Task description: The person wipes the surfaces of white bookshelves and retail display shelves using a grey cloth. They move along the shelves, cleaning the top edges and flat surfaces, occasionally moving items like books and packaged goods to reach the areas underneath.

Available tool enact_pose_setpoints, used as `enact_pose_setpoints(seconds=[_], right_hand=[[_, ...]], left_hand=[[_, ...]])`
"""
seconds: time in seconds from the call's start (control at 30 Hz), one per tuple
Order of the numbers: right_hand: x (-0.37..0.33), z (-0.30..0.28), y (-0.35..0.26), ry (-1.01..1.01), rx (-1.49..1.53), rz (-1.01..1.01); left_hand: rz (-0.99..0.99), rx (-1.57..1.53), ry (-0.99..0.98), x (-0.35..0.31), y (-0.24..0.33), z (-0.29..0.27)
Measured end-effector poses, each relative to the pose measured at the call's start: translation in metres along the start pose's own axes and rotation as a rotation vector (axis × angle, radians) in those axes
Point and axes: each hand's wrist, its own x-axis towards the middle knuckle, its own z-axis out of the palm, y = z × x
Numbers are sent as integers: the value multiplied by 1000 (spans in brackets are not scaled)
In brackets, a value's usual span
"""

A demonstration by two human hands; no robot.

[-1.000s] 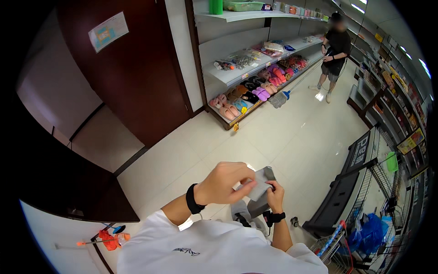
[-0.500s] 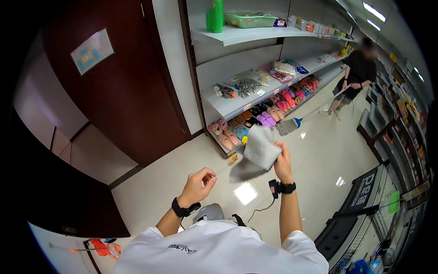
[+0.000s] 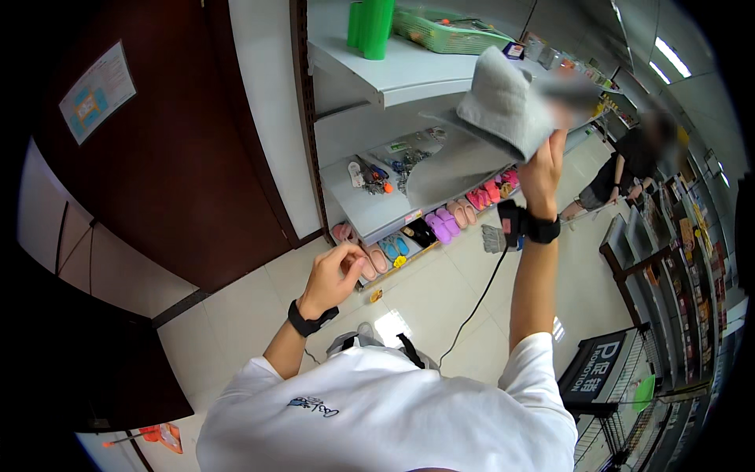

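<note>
In my raised right hand (image 3: 543,169) is a grey cloth (image 3: 503,106), gripped at its lower right edge. The cloth hangs in loose folds in front of the upper grey shelf (image 3: 385,82); whether it touches the shelf I cannot tell. A large part of that shelf's right side is hidden behind the cloth. My left hand (image 3: 332,277) is held lower, in front of the slippers on the bottom shelf. Its fingers are loosely curled in and nothing shows in them. Both wrists wear black bands, and a cable hangs from the right one.
Green cylinders (image 3: 377,31) and a green basket (image 3: 440,33) stand on the upper shelf. Small metal items (image 3: 405,169) lie on the middle shelf, with slippers (image 3: 442,226) below. A person with a mop (image 3: 494,238) stands at the right. A brown door (image 3: 157,157) is at the left.
My right hand has lifted the grey cloth up and to the right, from above the floor to the upper shelf's height. The view has shifted closer to the shelves. My left hand has risen slightly.
</note>
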Motion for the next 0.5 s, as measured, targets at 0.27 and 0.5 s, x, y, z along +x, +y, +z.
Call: enact_pose_setpoints(seconds=[0.27,0.5], right_hand=[[108,24,82,-306,-143,-140],[144,5,181,-487,-888,-314]], left_hand=[[17,6,59,80,-20,18],[77,40,117,124,-14,38]])
